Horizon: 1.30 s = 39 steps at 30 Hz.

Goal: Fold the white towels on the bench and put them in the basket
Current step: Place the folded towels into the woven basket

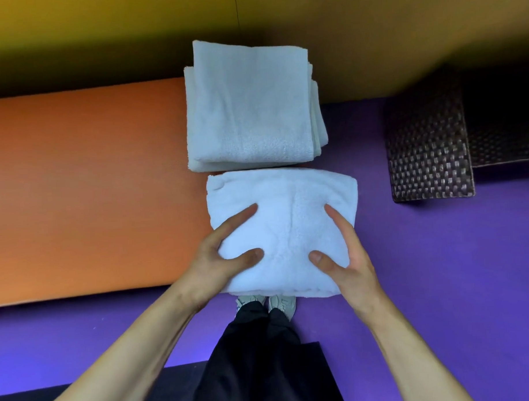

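In the head view, both hands hold one folded towel (pixel 283 229) in the air, over the near right end of the desk (pixel 86 188) and partly over the purple floor (pixel 439 269). The left hand (pixel 220 259) grips the left edge of the towel, thumb on top and fingers curled under it; the right hand (pixel 343 254) grips the right edge in the same way. So neither hand is free, and the towel sits between them. Just beyond the hands, on the end of the desk, lies a stack (pixel 251 104) of more folded white towels, almost touching the far edge of the held towel; I cannot tell if they really touch. The basket (pixel 429 152), dark and woven, stands on the floor to the right of the hands and a little farther away, well apart from the towel. I judge that the folding of this towel is done and the coming move is to carry it to the right and forward into the basket. The right hand is nearer to the basket. The long axis of the towel runs about left to right, from one hand to the other. Nothing stands between the towel and the basket; only the near wall of the basket must be passed over. Below the towel the person's shoes (pixel 267 305) and dark trousers (pixel 262 350) are seen.
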Motion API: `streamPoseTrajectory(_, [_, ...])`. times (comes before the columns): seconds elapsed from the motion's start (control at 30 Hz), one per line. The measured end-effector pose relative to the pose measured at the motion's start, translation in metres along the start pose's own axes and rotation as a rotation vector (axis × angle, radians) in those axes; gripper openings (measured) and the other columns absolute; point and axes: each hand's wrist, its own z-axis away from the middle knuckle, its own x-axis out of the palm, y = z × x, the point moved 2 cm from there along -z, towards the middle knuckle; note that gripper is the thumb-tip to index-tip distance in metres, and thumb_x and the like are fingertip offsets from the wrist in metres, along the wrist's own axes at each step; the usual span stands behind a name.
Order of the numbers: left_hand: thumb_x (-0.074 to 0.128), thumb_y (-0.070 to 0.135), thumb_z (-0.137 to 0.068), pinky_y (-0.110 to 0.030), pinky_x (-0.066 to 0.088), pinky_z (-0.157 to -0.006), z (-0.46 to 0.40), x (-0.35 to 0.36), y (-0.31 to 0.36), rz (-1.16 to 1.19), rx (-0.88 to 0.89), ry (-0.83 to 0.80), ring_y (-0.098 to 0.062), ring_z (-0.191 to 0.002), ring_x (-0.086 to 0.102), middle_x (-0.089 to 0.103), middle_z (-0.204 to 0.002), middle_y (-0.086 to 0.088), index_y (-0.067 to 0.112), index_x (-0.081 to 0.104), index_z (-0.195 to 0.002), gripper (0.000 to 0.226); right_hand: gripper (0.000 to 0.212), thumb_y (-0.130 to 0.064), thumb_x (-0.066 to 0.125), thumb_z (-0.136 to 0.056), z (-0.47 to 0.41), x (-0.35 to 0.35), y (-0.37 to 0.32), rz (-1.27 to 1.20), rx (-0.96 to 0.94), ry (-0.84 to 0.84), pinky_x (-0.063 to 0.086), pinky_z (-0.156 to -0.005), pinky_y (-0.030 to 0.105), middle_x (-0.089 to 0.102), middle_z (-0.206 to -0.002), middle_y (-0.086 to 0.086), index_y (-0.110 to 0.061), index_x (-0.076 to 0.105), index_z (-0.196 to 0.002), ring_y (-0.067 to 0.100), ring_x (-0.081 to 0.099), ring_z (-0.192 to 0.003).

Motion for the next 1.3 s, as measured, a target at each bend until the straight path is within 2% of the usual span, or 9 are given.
streamPoseTrajectory(0.2, [0.077, 0.015, -0.087, -0.023, 0.049, -0.103, 0.017, 0.042, 0.022, 0.023, -0.01, -0.04, 0.007, -0.127, 0.054, 0.057, -0.137, 0.032, 0.052, 0.059, -0.134, 0.063, 0.073, -0.03, 0.077, -0.081, 0.028, -0.044, -0.006, -0.027, 0.006, 0.045, 0.035, -0.087, -0.005, 0.042, -0.139, -0.046, -0.055, 0.043, -0.141, -0.029, 0.032, -0.127])
streamPoseTrajectory(0.37, [0.078, 0.017, -0.085, -0.027, 0.053, -0.1, 0.018, 0.089, 0.056, 0.034, 0.003, -0.041, 0.001, -0.124, 0.059, 0.062, -0.134, 0.025, 0.052, 0.06, -0.133, 0.063, 0.076, -0.042, 0.076, -0.073, 0.035, -0.098, -0.027, -0.048, -0.012, 0.039, 0.036, -0.096, 0.01, 0.042, -0.144, -0.041, -0.06, 0.044, -0.14, -0.022, 0.032, -0.132])
streamPoseTrajectory(0.53, [0.078, 0.019, -0.085, -0.027, 0.049, -0.103, 0.003, 0.161, 0.098, -0.005, 0.04, -0.06, 0.001, -0.128, 0.056, 0.059, -0.137, 0.027, 0.054, 0.058, -0.134, 0.063, 0.075, -0.039, 0.082, -0.078, 0.032, -0.181, -0.044, -0.057, -0.032, 0.041, 0.035, -0.114, 0.031, 0.044, -0.144, -0.038, -0.06, 0.044, -0.14, -0.013, 0.036, -0.137])
streamPoseTrajectory(0.67, [0.077, 0.017, -0.087, -0.022, 0.047, -0.104, -0.018, 0.235, 0.129, -0.052, 0.082, -0.059, 0.006, -0.13, 0.052, 0.056, -0.139, 0.031, 0.053, 0.057, -0.136, 0.064, 0.077, -0.045, 0.08, -0.073, 0.023, -0.265, -0.051, -0.051, -0.031, 0.049, 0.039, -0.115, 0.041, 0.046, -0.145, -0.034, -0.06, 0.044, -0.14, -0.004, 0.039, -0.139])
streamPoseTrajectory(0.83, [0.078, 0.014, -0.086, -0.004, 0.044, -0.092, -0.051, 0.33, 0.162, -0.094, 0.137, -0.072, 0.015, -0.126, 0.05, 0.057, -0.135, 0.035, 0.047, 0.056, -0.139, 0.066, 0.074, -0.037, 0.081, -0.079, 0.016, -0.369, -0.051, -0.043, -0.05, 0.093, 0.04, -0.107, 0.024, 0.046, -0.139, -0.04, -0.061, 0.045, -0.138, -0.016, 0.04, -0.13])
streamPoseTrajectory(0.93, [0.078, 0.013, -0.086, 0.0, 0.042, -0.088, -0.073, 0.378, 0.176, -0.108, 0.154, -0.092, 0.02, -0.122, 0.05, 0.057, -0.132, 0.039, 0.046, 0.057, -0.138, 0.066, 0.074, -0.033, 0.082, -0.081, 0.007, -0.421, -0.045, -0.038, -0.055, 0.112, 0.038, -0.106, 0.024, 0.046, -0.139, -0.04, -0.063, 0.044, -0.138, -0.013, 0.038, -0.134])
streamPoseTrajectory(1.03, [0.078, 0.012, -0.086, -0.002, 0.045, -0.087, -0.097, 0.415, 0.184, -0.1, 0.142, -0.112, 0.017, -0.12, 0.053, 0.059, -0.131, 0.037, 0.047, 0.057, -0.137, 0.065, 0.074, -0.041, 0.078, -0.075, -0.007, -0.461, -0.038, -0.046, -0.061, 0.136, 0.038, -0.103, 0.021, 0.046, -0.14, -0.04, -0.063, 0.044, -0.137, -0.013, 0.038, -0.134])
streamPoseTrajectory(1.17, [0.078, 0.014, -0.086, -0.02, 0.053, -0.096, -0.137, 0.448, 0.195, -0.092, 0.106, -0.142, 0.002, -0.122, 0.061, 0.064, -0.132, 0.026, 0.051, 0.058, -0.136, 0.065, 0.074, -0.04, 0.078, -0.073, -0.033, -0.5, -0.034, -0.053, -0.072, 0.167, 0.037, -0.1, 0.013, 0.047, -0.138, -0.041, -0.062, 0.046, -0.137, -0.017, 0.038, -0.132])
streamPoseTrajectory(1.3, [0.079, 0.018, -0.085, -0.027, 0.047, -0.106, -0.184, 0.477, 0.203, -0.128, 0.111, -0.159, 0.003, -0.127, 0.056, 0.06, -0.135, 0.029, 0.056, 0.057, -0.133, 0.065, 0.073, -0.038, 0.078, -0.074, -0.069, -0.536, -0.027, -0.047, -0.066, 0.184, 0.037, -0.11, 0.023, 0.047, -0.14, -0.039, -0.061, 0.047, -0.137, -0.015, 0.037, -0.134])
